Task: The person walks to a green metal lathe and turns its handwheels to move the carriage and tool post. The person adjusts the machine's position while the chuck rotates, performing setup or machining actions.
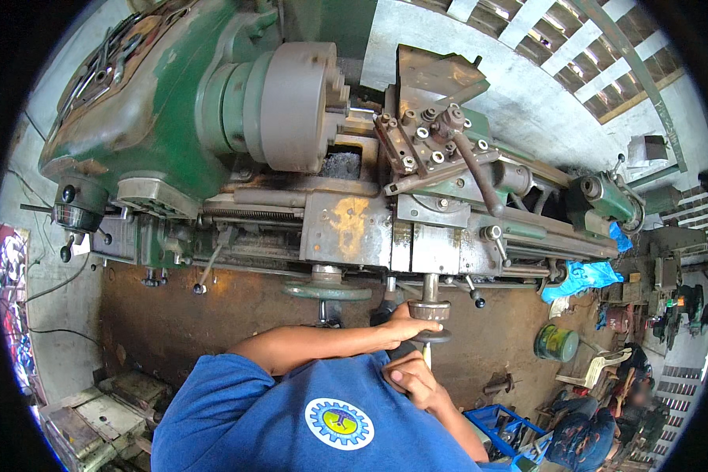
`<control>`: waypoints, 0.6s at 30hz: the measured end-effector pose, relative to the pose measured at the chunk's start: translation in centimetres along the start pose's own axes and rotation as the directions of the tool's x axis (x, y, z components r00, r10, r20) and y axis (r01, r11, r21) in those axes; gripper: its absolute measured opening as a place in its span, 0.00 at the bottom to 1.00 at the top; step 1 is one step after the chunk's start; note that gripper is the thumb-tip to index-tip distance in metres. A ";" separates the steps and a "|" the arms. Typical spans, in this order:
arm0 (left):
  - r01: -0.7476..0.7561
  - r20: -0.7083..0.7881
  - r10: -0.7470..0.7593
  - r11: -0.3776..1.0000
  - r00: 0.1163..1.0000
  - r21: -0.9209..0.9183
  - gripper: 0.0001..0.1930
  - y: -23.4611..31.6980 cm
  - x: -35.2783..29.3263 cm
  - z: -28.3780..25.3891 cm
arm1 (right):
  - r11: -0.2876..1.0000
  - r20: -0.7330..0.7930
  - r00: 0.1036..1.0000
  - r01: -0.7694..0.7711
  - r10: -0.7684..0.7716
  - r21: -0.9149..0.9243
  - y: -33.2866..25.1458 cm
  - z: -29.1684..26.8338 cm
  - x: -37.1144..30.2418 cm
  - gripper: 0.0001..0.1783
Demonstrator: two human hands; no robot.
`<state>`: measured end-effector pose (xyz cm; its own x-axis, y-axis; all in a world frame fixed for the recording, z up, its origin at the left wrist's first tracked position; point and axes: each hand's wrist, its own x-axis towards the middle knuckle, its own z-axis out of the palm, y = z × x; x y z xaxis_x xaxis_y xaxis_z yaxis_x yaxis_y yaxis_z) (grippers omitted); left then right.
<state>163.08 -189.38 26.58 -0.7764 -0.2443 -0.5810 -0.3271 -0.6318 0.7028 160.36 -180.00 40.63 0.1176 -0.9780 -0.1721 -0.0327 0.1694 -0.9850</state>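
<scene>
A large green lathe stands in front of me, its round grey chuck (295, 106) at the left and its tool post (436, 130) right of it. My left hand (403, 327) is closed round the collar of the cross-slide handwheel (431, 336), thumb along its near side. Close to my chest, my right hand (415, 379) has its fingers curled at the end of the wheel's pale handle (427, 354); the hand partly covers the handle. A larger green carriage handwheel (326, 291) sits left of my left hand. No workpiece shows clearly in the chuck.
Wrenches (106, 75) lie on the headstock. A tailstock (606, 197) stands at the bed's right end. Levers (477, 297) stick out from the carriage. On the floor at right are a green bucket (556, 343), a blue crate (507, 429) and a seated person (590, 436).
</scene>
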 end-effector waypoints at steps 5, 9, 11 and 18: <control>0.002 -0.004 -0.002 1.000 1.000 0.006 0.25 0.3 0.1 0.0 | 0.888 -0.053 0.999 -0.021 -0.004 -0.459 1.1 -0.9 1.3 0.18; 0.004 0.007 -0.004 1.000 1.000 0.015 0.27 0.6 -0.1 0.0 | 0.949 -0.031 0.999 0.009 -0.020 -0.315 -0.8 -0.8 0.5 0.17; 0.011 0.007 -0.012 1.000 1.000 0.018 0.25 0.8 -0.4 0.0 | 0.972 0.022 0.999 0.041 -0.037 -0.230 -1.6 -0.6 0.2 0.18; -0.016 0.015 0.017 1.000 1.000 -0.013 0.26 0.7 -0.1 0.1 | 0.940 -0.008 0.999 -0.035 0.034 -0.339 -0.9 -0.9 1.3 0.19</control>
<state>162.90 -189.74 27.17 -0.7895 -0.2440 -0.5631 -0.3070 -0.6375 0.7067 159.69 -181.55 41.33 0.1083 -0.9726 -0.2057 -0.3710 0.1525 -0.9160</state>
